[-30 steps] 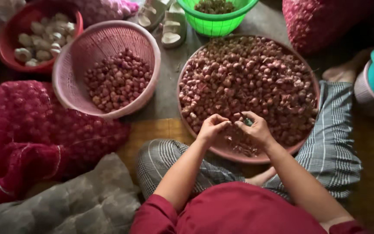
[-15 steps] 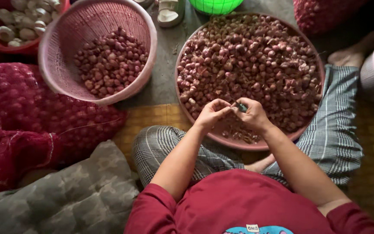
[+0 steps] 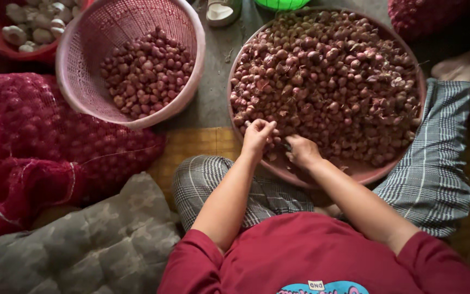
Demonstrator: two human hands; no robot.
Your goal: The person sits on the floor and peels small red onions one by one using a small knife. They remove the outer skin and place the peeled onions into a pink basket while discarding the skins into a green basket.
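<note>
I'm looking down at a wide round tray heaped with small red shallots, resting against the lap. Left of it, a pink basket holds a smaller batch (sorted or not, I cannot tell). At the tray's near edge my left hand is curled shut on a shallot, while my right hand lies loosely curled, fingers down among the bulbs, just beside it.

Dim, soft overhead light (corners darker), slight blur, no glare.
</note>
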